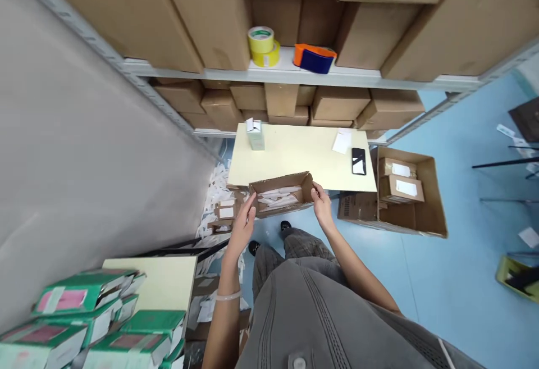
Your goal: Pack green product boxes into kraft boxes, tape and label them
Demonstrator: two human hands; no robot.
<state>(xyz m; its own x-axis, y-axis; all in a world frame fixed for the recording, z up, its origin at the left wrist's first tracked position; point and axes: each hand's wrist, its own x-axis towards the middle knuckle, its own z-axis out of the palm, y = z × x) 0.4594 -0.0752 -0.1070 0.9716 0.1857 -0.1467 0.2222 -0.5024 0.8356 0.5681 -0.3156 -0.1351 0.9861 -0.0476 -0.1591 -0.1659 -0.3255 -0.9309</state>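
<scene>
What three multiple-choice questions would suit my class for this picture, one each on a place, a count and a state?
1. Where does the black smartphone lie?
A) in the floor carton B) on the pale yellow board C) on the blue floor

2. How many yellow tape rolls sit on the shelf?
A) two B) three C) five

3. What state is the cardboard box held by the left hand and right hand in?
A) taped shut B) flattened C) open-topped

1 B: it lies on the board's top.
2 A: two rolls sit together.
3 C: white items show inside.
</scene>
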